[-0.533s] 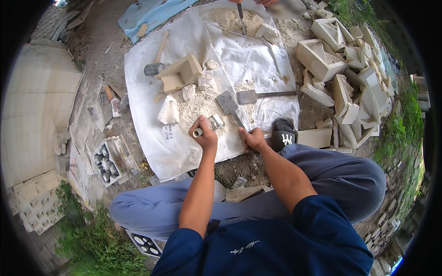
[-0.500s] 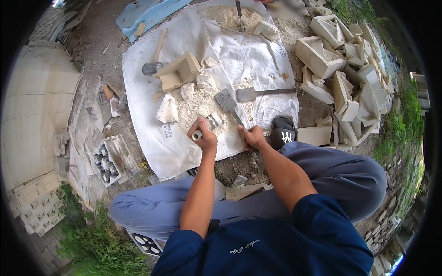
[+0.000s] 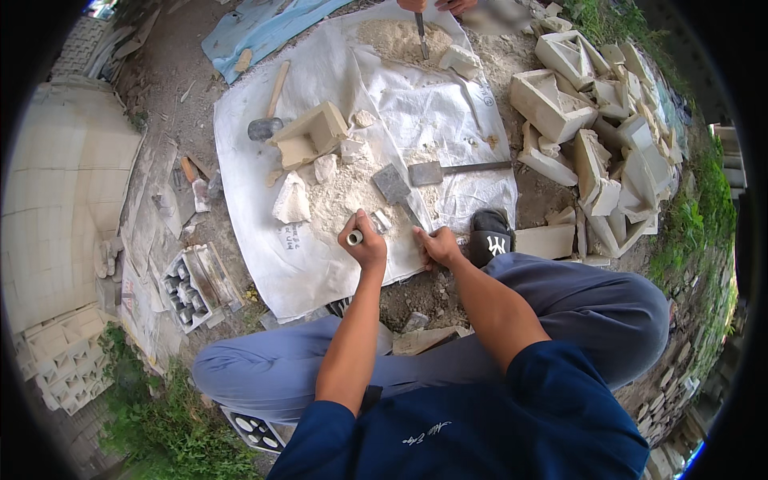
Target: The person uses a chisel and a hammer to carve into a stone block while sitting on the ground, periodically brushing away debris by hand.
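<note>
My left hand (image 3: 368, 244) is closed round a tool with a pale, hollow, round handle end (image 3: 354, 238). Just past my fingers, a small bright-edged piece (image 3: 382, 222) lies by the powder; I cannot tell whether it belongs to that tool. My right hand (image 3: 438, 246) grips the handle of a hammer with a square grey metal head (image 3: 391, 184). The head is over the white sheet (image 3: 264, 232), beside a heap of cream powder and crumbs (image 3: 332, 200). Broken pale chunks (image 3: 292, 200) and a cream box-shaped casting (image 3: 310, 136) lie beyond my left hand.
A second square-headed hammer (image 3: 426, 174) and a wooden-handled mallet (image 3: 265, 128) lie on the sheet. At the far edge another person's hand (image 3: 412, 5) holds a chisel-like tool (image 3: 422, 36). Broken castings (image 3: 552, 104) are piled right; a mold (image 3: 188, 288) sits left.
My left hand and its tool have shifted a little right and lower, closer to my right hand. The other person's hands show more at the far edge. The whole view has tilted slightly.
</note>
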Demonstrator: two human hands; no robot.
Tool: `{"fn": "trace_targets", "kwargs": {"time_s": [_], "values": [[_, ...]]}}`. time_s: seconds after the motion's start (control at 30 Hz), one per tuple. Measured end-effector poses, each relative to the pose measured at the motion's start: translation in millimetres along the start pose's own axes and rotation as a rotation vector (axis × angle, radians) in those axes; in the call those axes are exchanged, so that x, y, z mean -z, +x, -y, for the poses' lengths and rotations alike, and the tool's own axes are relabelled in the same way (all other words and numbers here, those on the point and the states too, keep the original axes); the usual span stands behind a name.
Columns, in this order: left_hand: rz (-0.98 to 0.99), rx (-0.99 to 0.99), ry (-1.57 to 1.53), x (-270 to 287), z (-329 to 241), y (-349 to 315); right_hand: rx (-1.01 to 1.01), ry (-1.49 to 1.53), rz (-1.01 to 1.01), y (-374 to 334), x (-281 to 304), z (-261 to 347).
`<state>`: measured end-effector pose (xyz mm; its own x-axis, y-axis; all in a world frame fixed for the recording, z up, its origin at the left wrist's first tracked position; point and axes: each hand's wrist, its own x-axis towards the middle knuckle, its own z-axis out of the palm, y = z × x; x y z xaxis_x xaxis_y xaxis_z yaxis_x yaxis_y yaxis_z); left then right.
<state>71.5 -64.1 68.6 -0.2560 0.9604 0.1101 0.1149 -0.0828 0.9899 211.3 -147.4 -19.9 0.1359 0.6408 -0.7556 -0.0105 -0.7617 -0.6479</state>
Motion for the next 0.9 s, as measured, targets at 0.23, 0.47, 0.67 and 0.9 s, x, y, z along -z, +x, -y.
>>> {"fn": "trace_targets", "kwargs": {"time_s": [0.23, 0.47, 0.67, 0.9], "values": [[0.071, -0.014, -0.018, 2.8, 8.3, 11.6, -0.004, 0.029, 0.015, -1.2, -2.2, 4.6], [0.160, -0.053, -0.026, -2.5, 9.6, 29.2, -0.047, 0.055, 0.020, 2.0, 2.9, 6.7], [0.009, 0.048, -0.296, -6.2, -1.2, 36.0, -0.053, -0.020, 0.017, -0.4, 4.0, 6.6], [-0.112, 0.124, -0.327, -10.5, -3.2, 53.8, -0.050, 0.025, -0.002, 10.6, 5.4, -3.5]]}}
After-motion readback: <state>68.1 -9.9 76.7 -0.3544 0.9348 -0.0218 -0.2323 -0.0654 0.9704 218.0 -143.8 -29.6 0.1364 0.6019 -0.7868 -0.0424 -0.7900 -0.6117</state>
